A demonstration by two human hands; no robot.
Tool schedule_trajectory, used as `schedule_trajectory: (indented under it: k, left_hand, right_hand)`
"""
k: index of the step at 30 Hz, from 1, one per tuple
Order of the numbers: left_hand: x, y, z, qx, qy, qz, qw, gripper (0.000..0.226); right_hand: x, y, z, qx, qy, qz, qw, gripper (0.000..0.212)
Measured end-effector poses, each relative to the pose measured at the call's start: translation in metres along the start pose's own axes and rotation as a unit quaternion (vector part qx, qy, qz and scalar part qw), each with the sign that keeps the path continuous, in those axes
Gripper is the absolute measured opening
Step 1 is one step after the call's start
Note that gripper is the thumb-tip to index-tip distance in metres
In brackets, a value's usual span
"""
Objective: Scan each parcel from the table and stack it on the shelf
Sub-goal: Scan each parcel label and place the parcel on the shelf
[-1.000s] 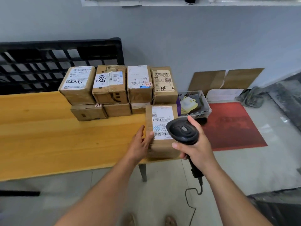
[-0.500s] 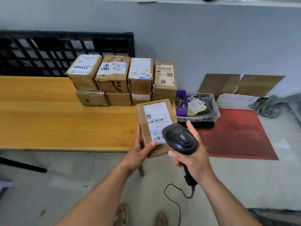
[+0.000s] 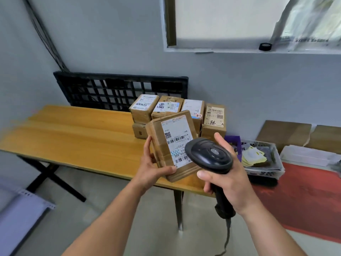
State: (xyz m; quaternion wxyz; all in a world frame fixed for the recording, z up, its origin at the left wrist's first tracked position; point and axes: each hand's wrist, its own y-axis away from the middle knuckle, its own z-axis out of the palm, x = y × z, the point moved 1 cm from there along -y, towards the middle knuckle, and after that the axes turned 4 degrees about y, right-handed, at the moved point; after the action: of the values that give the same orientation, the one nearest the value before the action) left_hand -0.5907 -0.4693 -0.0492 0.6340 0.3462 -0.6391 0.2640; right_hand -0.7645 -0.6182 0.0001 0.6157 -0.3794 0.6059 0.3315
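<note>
At the lower left edge of the frame a pale grey metal shelf corner point(image 3: 24, 202) has come into view — it wasn't in sight a second ago, so my head has swung that way and lifted. Right of it runs the long yellow wooden worktop point(image 3: 77, 137), bare on its left half.

A second ago the brown cardboard parcel with the white barcode label point(image 3: 170, 145) was standing on the worktop's near edge; now it is off the wood and in the air, tilted, just left of the frame's centre. My left hand point(image 3: 154, 163) is clamped on its lower left corner, thumb pressed on the front face beside the label and fingers curled round the side and back.

Behind it, at the worktop's far right end against the wall, the stack of taped cardboard boxes with white labels point(image 3: 175, 109) sits as it did — those are still to do.

Right of centre, my right hand point(image 3: 226, 174) is wrapped tight round the grip of the black corded handheld scanner point(image 3: 209, 157), whose head covers the label's lower right corner, very close to or touching the parcel. Whether the index finger is on the trigger I can't tell.

I'd judge this parcel is being scanned, or just has been; I see no beam on the label. The shelf comes next, down to my left.

Farther right a white plastic basket of yellow slips point(image 3: 263, 161) sits on the floor by a red mat point(image 3: 304, 198).
</note>
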Motion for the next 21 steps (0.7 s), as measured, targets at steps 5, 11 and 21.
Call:
schedule_trajectory:
  k: [5, 11, 21]
  left_hand:
    - [0.012, 0.014, -0.029, 0.048, -0.020, 0.036, 0.998, 0.126]
    - [0.019, 0.030, -0.061, 0.090, -0.026, 0.052, 0.994, 0.128]
    - [0.033, 0.048, -0.121, 0.144, -0.037, 0.073, 0.986, 0.127]
  right_hand:
    - [-0.029, 0.001, 0.016, -0.063, -0.029, -0.028, 0.997, 0.101]
    - [-0.043, -0.004, 0.038, -0.109, -0.026, -0.039, 0.993, 0.099]
    - [-0.055, -0.008, 0.092, -0.161, -0.009, -0.039, 0.986, 0.099]
